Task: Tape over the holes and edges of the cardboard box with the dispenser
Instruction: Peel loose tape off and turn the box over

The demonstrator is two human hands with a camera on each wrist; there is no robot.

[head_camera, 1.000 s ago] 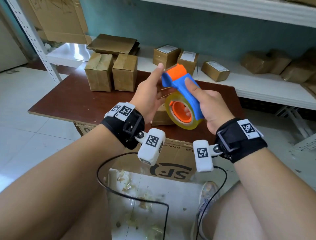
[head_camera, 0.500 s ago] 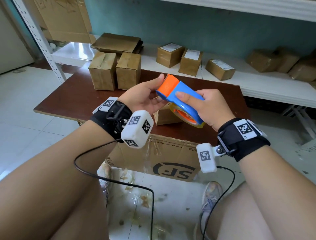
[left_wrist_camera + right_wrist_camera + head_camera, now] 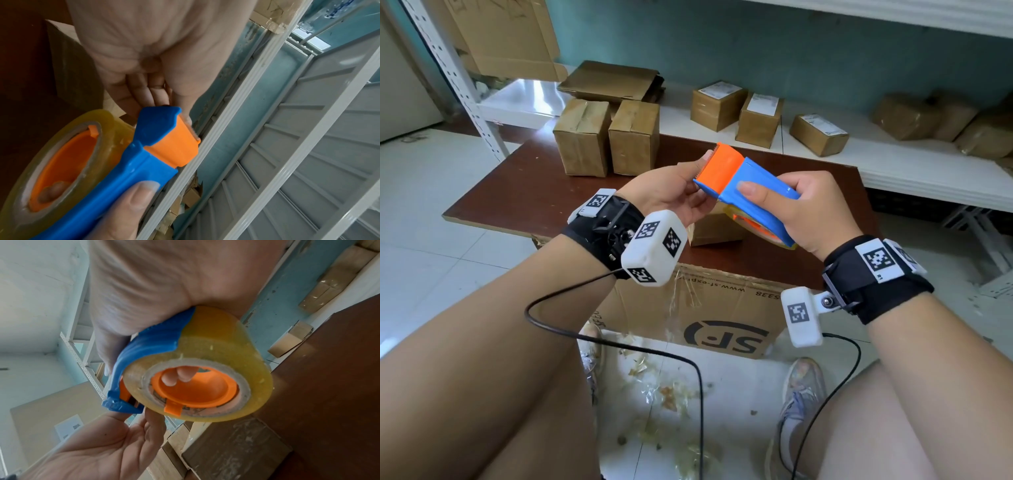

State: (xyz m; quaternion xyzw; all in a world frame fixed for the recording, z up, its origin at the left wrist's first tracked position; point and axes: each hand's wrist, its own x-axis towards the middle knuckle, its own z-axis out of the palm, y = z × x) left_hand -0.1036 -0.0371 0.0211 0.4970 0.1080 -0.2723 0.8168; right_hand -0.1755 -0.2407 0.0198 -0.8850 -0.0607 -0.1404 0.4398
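Observation:
My right hand [image 3: 815, 212] grips the tape dispenser [image 3: 753, 185], a blue body with an orange cutter head, above the brown table [image 3: 517, 192]. The thumb lies on the blue top and two fingers reach through the orange hub of the clear tape roll [image 3: 226, 345]. My left hand [image 3: 671, 192] lies palm up under the cutter head, with straight fingers and thumb touching its tip [image 3: 160, 113]. A small cardboard box [image 3: 709, 229] stands on the table just below the dispenser, mostly hidden by my hands.
Two taped boxes [image 3: 582, 137] [image 3: 633, 137] stand at the table's back left. Several labelled parcels sit on the white shelf [image 3: 893, 164] behind. A large printed carton [image 3: 722, 318] leans under the table's front edge. Tape scraps litter the floor by my feet.
The dispenser has tipped from upright to nearly flat, cutter head pointing away and left. My left hand rolled palm up and now sits beneath the cutter head.

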